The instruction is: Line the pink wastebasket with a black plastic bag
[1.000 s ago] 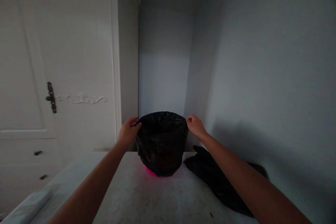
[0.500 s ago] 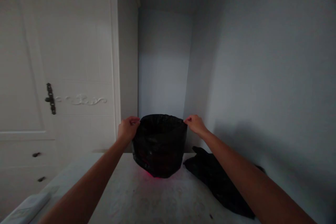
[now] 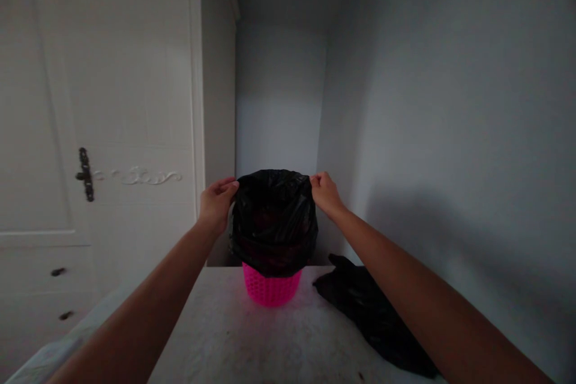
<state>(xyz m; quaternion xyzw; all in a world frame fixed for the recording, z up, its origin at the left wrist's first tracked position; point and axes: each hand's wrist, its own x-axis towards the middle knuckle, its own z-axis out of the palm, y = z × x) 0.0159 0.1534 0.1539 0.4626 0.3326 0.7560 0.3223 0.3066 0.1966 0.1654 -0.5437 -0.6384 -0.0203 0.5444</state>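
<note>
A black plastic garbage bag (image 3: pixel 279 228) hangs around the upper part of a bright pink basket (image 3: pixel 272 288), whose lower lattice wall shows beneath it. My left hand (image 3: pixel 218 201) pinches the bag's edge on the left. On the opposite side, my right hand (image 3: pixel 324 192) has its fingers closed on the same edge. Between the hands the bag's mouth is spread wide and tilts toward me. The basket's rim is hidden under the plastic.
Another crumpled black bag (image 3: pixel 369 306) lies on the pale tabletop (image 3: pixel 234 342), partly behind my right forearm. A white wardrobe (image 3: pixel 139 102) with a dark handle (image 3: pixel 85 174) stands at the left. A grey wall (image 3: pixel 459 120) rises at the right.
Both hands have raised the bag's edge. Its lower part has come up, so the pink basket, covered before, now shows below. The second bag lies where it was.
</note>
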